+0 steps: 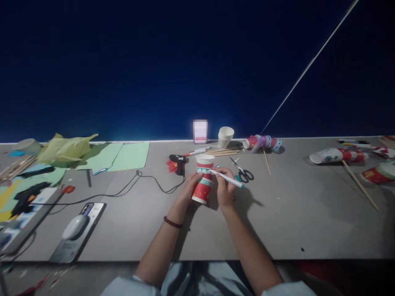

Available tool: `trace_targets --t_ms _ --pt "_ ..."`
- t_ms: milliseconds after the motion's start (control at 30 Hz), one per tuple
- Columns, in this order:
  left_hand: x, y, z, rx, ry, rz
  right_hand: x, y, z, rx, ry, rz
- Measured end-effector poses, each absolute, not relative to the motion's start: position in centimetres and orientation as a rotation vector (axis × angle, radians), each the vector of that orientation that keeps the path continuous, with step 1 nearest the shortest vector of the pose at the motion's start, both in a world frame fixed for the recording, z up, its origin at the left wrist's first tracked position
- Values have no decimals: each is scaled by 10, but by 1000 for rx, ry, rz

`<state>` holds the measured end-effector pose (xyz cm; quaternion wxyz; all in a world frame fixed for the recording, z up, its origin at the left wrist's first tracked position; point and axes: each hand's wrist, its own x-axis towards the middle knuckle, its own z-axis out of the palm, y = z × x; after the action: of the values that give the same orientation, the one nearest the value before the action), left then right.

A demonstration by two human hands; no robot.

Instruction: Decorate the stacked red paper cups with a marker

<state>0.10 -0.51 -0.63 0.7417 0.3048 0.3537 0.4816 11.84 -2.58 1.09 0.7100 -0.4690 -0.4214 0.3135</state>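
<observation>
My left hand (189,186) is closed around the left side of a paper cup piece (202,192), red with white and teal bands. It looks like two cups joined end to end, held tilted above the table. In my right hand (226,188) is a white marker pen (228,179) with a teal end; its other end meets the cup's upper band. Just left of the cup lies a black glue gun (177,158) with red paper scraps (172,166) under it. Black-handled scissors (246,176) rest to the right of my right hand.
Stacked white paper cups (226,135), wooden sticks (225,152) and a lit screen (200,132) stand or lie at the back. Decorated cup pieces on sticks (339,156) lie right. A cable (117,195) crosses left toward a power strip (33,218); a phone (66,250) lies nearby.
</observation>
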Motion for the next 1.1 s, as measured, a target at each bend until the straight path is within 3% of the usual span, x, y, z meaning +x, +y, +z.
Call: trace_targets --t_ms 367,667,1100 --pt "3 -7 -1 600 771 1005 119 -21 -3 -996 -770 834" --pt "3 -6 -3 636 771 1024 119 -27 9 -1081 -1023 599" --pt "4 -6 -3 644 785 1073 122 -26 5 -1092 -1113 547"
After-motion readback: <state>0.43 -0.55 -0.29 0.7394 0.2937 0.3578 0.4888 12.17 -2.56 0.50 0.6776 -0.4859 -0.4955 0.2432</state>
